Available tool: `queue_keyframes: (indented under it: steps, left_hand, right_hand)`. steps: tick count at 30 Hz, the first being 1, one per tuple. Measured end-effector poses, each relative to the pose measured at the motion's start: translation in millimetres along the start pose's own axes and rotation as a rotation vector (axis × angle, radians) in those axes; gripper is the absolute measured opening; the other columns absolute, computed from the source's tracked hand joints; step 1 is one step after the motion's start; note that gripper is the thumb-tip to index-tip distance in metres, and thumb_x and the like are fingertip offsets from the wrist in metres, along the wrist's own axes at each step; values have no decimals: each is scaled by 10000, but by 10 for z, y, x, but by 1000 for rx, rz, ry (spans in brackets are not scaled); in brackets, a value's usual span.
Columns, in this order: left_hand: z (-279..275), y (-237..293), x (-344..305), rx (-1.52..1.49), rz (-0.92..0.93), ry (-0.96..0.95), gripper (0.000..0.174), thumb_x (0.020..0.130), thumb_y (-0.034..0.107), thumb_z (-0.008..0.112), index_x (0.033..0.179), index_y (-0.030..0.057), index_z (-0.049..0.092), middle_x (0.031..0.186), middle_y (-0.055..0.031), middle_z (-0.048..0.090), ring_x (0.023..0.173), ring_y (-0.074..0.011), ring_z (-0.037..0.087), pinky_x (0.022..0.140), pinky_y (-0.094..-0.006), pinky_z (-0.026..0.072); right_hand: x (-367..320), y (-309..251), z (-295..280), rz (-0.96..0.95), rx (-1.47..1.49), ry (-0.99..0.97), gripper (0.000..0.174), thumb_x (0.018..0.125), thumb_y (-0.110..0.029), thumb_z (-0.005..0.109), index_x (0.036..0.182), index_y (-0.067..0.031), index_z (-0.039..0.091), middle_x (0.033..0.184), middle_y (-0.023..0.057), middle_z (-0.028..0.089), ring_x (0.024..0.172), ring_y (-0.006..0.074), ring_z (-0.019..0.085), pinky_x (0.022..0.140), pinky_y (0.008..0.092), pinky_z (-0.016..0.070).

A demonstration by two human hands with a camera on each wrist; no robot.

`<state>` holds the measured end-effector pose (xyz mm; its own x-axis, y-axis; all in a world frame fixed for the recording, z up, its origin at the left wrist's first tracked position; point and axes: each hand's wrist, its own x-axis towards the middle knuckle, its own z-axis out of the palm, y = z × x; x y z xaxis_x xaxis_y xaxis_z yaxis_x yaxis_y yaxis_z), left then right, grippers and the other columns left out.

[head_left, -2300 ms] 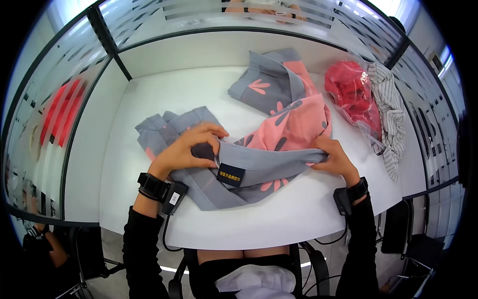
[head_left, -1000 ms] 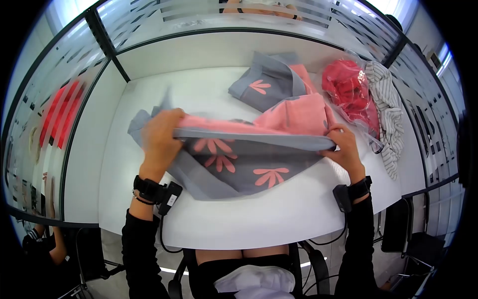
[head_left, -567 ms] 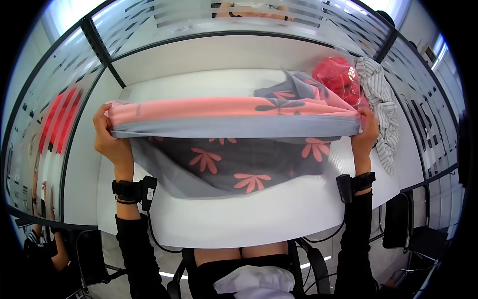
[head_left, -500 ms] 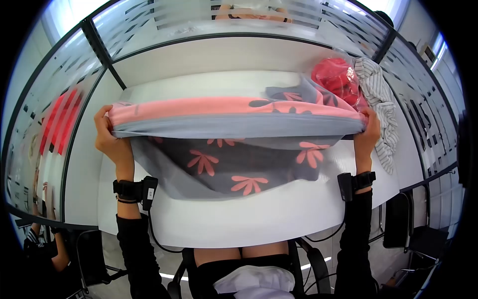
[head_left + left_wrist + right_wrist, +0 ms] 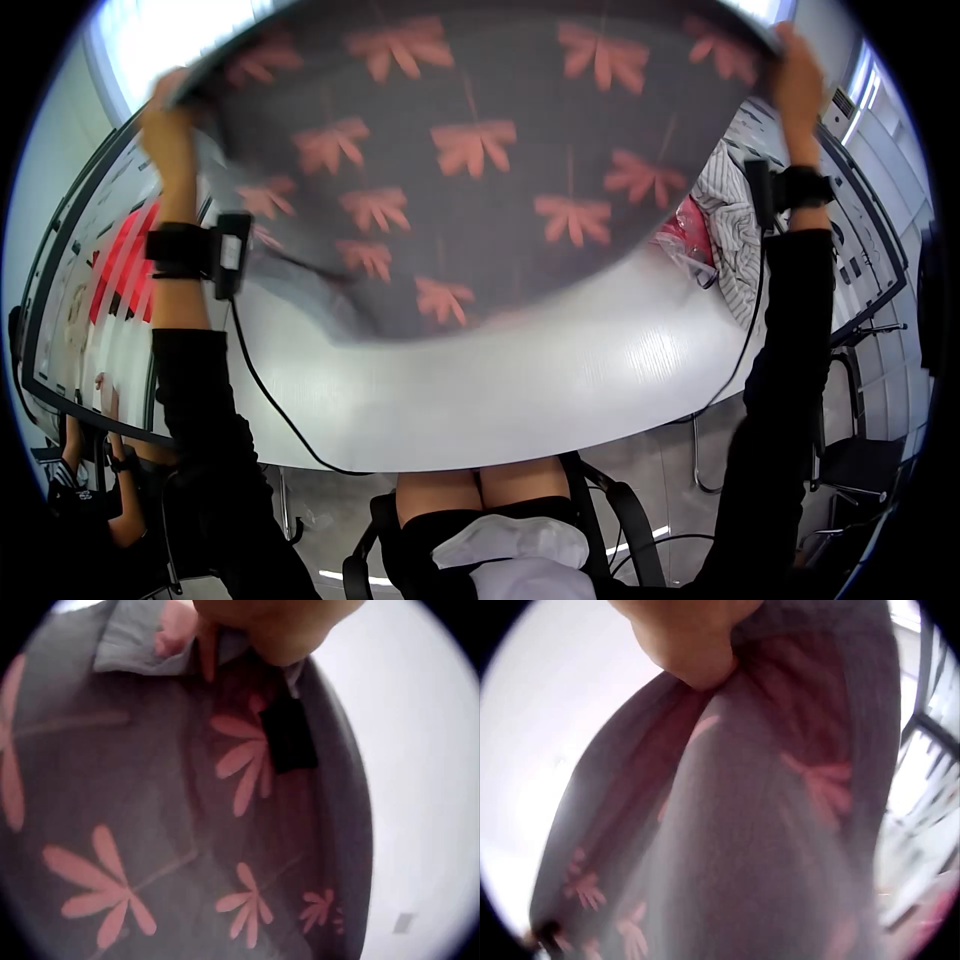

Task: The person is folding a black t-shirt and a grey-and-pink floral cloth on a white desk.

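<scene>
A large cloth [image 5: 520, 210], grey with pink leaf shapes, hangs spread high over the table and is blurred in the head view. My left hand [image 5: 170, 140] grips its upper left corner; my right hand [image 5: 800, 85] grips the upper right one. Close up in the left wrist view, the left hand [image 5: 277, 626] holds the folded hem, with a black label [image 5: 289, 735] just below the fingers. The right wrist view has the right hand [image 5: 694, 641] bunching the cloth's edge, deep folds falling from it. The cloth's top edge passes out of the head view.
Below the cloth is the white table [image 5: 450, 410]. A red item in a clear plastic bag [image 5: 690, 235] and a striped cloth [image 5: 735, 240] lie at its right side. Black cables run from both wrist cameras, including the left cable [image 5: 270, 390]. Glass partitions enclose the table.
The left hand has let go of the label area and taken a corner further left. Both hands have pulled the cloth taut, then swung it up and forward, so it hangs unfolded.
</scene>
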<state>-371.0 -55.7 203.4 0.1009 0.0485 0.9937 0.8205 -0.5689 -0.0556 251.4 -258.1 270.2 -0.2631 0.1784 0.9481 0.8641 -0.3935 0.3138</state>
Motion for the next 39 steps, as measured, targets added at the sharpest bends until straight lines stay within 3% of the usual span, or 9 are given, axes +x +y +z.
queue_keyframes:
  steps: [4,8,9,14,21,26,30,31,39]
  left_hand:
    - [-707,132,381,-304,-310,289,274,806,76,509,1067,33,583,898,-105,621,770,-150,572,687,-254,445]
    - [-1238,9,-482,-3,-397,-120,388,780,-8,475,1163,7,530,1008,-162,623,891,-208,591,788,-277,441]
    - [-1401,-65,-839,82,-84,-199,438,715,-90,468,1130,16,559,935,-159,625,840,-209,593,748,-285,450]
    - [-2031,831,-1747,110,-124,-1009,365,609,-89,566,932,73,612,789,-82,512,780,-312,532,632,-360,448]
    - [-2328,647,-2313,450,-490,-985,459,649,-34,638,1078,93,531,932,-83,442,822,-274,531,675,-362,457]
    - [-2217,500,-2386,749,-255,-779,540,723,-66,531,1212,161,495,1034,-109,490,858,-307,555,706,-373,485]
    - [-1818,820,-2002,752,-562,-1031,620,781,-53,426,1323,247,418,1027,-158,548,779,-330,580,674,-390,484]
    - [-1833,822,-1968,561,-539,-1039,634,788,-38,402,1344,266,391,934,-181,583,704,-335,579,649,-391,464]
    - [-1443,1149,-1762,-49,-333,-1011,680,724,-93,420,1327,221,412,891,-194,592,687,-370,553,635,-395,440]
  right_hand:
    - [214,217,-585,177,7,234,313,794,-118,585,1093,-212,594,878,58,661,744,244,642,631,329,492]
    - [-982,313,-864,-116,78,-83,362,732,53,526,1077,-44,574,1075,154,597,977,323,570,867,365,438]
    - [-1305,216,-1043,-147,125,-320,367,689,76,511,1037,-18,581,1038,168,601,972,333,567,869,379,435]
    - [-2315,-255,-1609,-352,446,-1005,203,576,67,528,743,-49,536,770,94,552,791,296,534,693,379,412]
    - [-2654,-93,-1712,73,346,-879,228,602,81,563,805,-22,567,916,93,554,819,283,562,715,341,448]
    - [-2601,-51,-1551,459,579,-806,258,708,80,549,927,-40,612,1016,64,553,717,171,600,548,259,467]
    - [-2453,-288,-1556,488,653,-1306,277,783,-58,600,1058,-63,565,962,80,589,673,172,583,510,244,442]
    - [-2628,-216,-1524,254,543,-1313,356,782,-177,645,1091,-44,530,928,109,604,704,230,584,581,298,457]
    - [-2878,-133,-1702,587,262,-1644,718,632,-389,757,1105,69,471,876,225,583,754,278,588,666,367,472]
